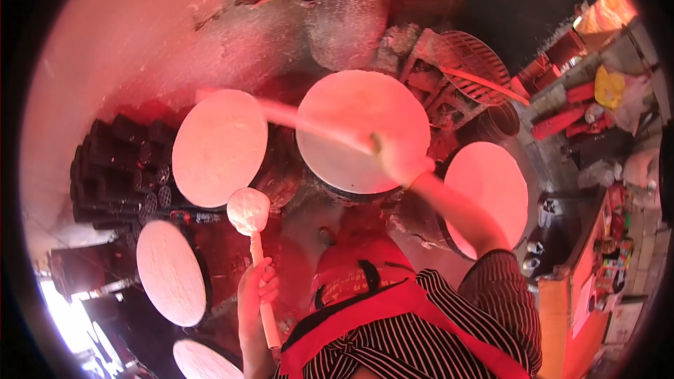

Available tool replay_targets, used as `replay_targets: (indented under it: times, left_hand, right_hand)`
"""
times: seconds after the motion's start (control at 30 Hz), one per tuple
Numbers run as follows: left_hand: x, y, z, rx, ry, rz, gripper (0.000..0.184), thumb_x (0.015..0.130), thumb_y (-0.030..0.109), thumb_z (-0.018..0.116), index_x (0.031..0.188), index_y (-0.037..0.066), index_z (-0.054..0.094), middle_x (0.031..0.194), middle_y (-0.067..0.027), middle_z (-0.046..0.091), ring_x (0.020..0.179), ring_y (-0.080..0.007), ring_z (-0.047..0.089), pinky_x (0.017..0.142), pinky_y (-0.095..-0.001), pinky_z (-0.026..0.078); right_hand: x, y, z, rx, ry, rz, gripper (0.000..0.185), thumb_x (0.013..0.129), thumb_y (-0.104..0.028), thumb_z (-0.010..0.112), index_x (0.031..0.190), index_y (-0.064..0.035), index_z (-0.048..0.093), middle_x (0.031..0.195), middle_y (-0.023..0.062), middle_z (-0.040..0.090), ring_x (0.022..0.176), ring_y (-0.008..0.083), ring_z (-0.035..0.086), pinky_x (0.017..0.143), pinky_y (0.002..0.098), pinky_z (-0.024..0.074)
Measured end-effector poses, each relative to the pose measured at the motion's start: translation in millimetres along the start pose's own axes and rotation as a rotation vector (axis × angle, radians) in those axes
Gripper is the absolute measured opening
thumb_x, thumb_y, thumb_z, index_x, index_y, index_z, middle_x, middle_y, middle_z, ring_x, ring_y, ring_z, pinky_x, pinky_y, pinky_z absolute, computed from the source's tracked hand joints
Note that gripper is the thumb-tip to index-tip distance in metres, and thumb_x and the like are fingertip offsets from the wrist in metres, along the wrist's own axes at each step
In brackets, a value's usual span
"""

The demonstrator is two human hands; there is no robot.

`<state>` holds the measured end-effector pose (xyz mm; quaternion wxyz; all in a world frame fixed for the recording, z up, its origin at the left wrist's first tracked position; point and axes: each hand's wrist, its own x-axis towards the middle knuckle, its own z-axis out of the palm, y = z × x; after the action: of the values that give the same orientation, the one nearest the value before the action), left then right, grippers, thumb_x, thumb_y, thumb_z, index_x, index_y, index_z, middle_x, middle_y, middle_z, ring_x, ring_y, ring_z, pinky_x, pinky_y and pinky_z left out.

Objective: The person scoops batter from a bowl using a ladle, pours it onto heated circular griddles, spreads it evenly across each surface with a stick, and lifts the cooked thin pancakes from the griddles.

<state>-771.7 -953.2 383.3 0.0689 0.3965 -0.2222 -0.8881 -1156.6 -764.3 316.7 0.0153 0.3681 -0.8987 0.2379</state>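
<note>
My left hand [258,288] is closed round the wooden handle of a ladle [248,212]. Its round bowl points up and looks coated in something pale, like batter. My right hand [404,163], smeared by motion, grips a long pale stick [316,126] above the middle round griddle [354,98]. The stick reaches left towards a second griddle [220,147]; its far end is blurred. Whether it touches the middle griddle I cannot tell. That griddle has a smooth, pale top. A third griddle [486,196] stands under my right forearm.
More pale round griddles, one at the lower left [172,274] and one at the bottom [203,361], stand nearby. Black coal briquettes [119,168] are stacked at left. Behind are a bucket [347,24] and a round grate [477,63]. An orange cabinet [554,309] stands right.
</note>
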Motion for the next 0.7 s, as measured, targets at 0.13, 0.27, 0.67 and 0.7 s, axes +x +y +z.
replay_targets:
  times: [0.13,0.27,0.67,0.7]
  left_hand:
    - [26,19,17,0.161,-0.010,-0.030,0.017,0.100,0.013,0.053,0.114,0.002,0.054,0.073,0.0005,0.043,0.046,-0.0040,0.032,0.037,-0.0179,0.025]
    - [51,20,50,0.146,-0.053,-0.052,0.016,0.100,0.011,0.052,0.113,0.002,0.053,0.072,0.0006,0.043,0.046,-0.0042,0.033,0.036,-0.0184,0.025]
    - [57,-67,217,-0.186,-0.060,-0.053,0.023,0.104,0.011,0.041,0.120,-0.004,0.046,0.076,-0.0037,0.046,0.050,-0.0083,0.041,0.037,-0.0217,0.034]
    - [55,-74,229,-0.150,-0.046,-0.036,0.023,0.104,0.012,0.042,0.120,-0.004,0.046,0.077,-0.0039,0.047,0.050,-0.0082,0.041,0.037,-0.0214,0.034]
  right_hand:
    - [75,62,-121,0.037,0.235,0.289,0.033,0.083,-0.036,0.069,0.099,-0.0076,0.073,0.073,0.0155,0.068,0.061,0.0276,0.065,0.060,0.0395,0.0501]
    - [102,187,-226,0.297,0.598,0.524,0.028,0.085,-0.031,0.070,0.100,-0.0075,0.074,0.065,0.0005,0.061,0.055,0.0092,0.053,0.052,0.0291,0.0433]
    - [61,561,-120,1.091,1.116,0.812,0.022,0.092,-0.021,0.064,0.099,0.0004,0.066,0.075,0.0036,0.061,0.058,0.0139,0.051,0.052,0.0324,0.0419]
    - [55,592,-86,1.077,1.111,0.867,0.024,0.090,-0.019,0.066,0.103,0.0014,0.067,0.076,0.0037,0.063,0.058,0.0140,0.052,0.052,0.0331,0.0425]
